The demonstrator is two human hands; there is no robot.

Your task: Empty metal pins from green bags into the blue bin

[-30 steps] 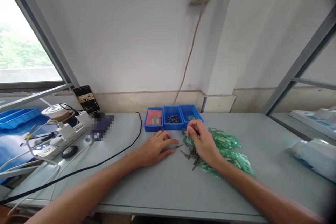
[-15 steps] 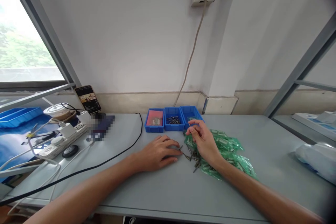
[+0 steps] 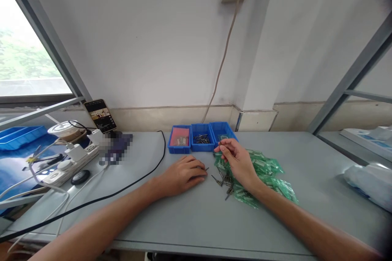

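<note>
My left hand (image 3: 185, 175) rests low over the table with its fingers curled together, and a thin metal pin (image 3: 207, 168) sticks out from the fingertips. My right hand (image 3: 235, 157) is closed in a pinch in front of the right blue bin (image 3: 229, 127). What lies between thumb and forefinger is too small to make out. Between the hands is a loose heap of metal pins (image 3: 226, 179). Under and beside my right wrist lie green plastic bags (image 3: 266, 165) with small parts inside.
A middle blue bin (image 3: 200, 149) holds dark metal parts; the left one (image 3: 171, 149) holds a pink bag. A black cable (image 3: 134, 181) crosses the table. At left stand a propped phone (image 3: 100, 115) and a power strip (image 3: 59, 175). A white plastic bag (image 3: 372, 183) lies far right.
My left hand has drawn slightly left, away from the heap, with its fingers closer together. My right hand stays in its pinch, its fingertips a little further left.
</note>
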